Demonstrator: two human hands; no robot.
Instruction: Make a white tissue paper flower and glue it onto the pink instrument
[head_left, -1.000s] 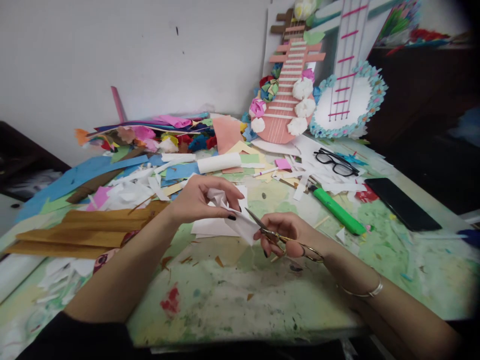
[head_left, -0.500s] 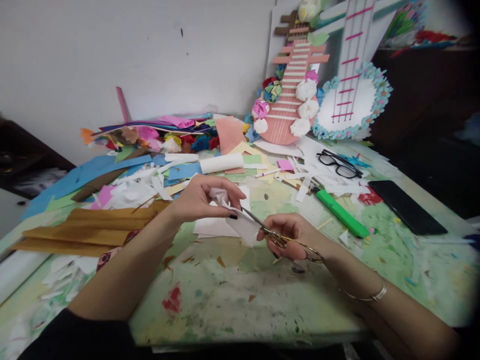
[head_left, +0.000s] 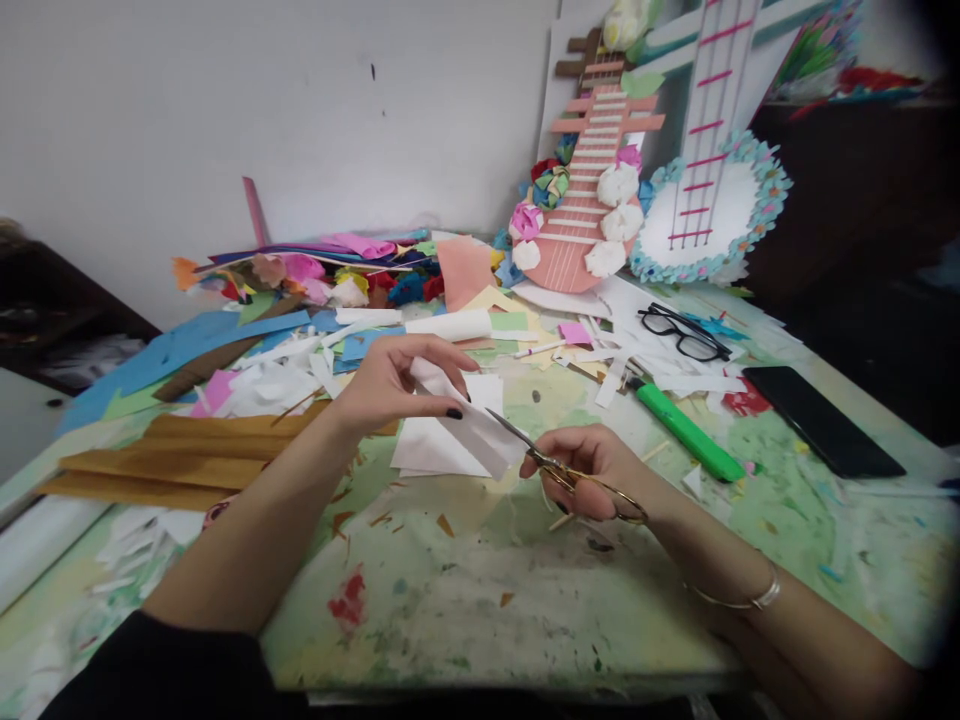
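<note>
Between the thumb and fingers of my left hand is a folded piece of white paper, held up off the table and slanting down to the right. My right hand grips gold-handled scissors, whose dark blades point up and left at the paper's upper right edge. I cannot tell whether the blades touch the paper. Under the held piece, more white sheets lie flat on the table.
A green utility knife, black glasses and a black phone lie to the right. Brown crepe paper and white scraps cover the left. Two decorated paper instruments, one pink, one white and blue, lean at the back.
The white paper hangs flatter and more of it shows below my left fingers. The scissor blades have drawn slightly away from my left fingertips. The whole view has shifted a little.
</note>
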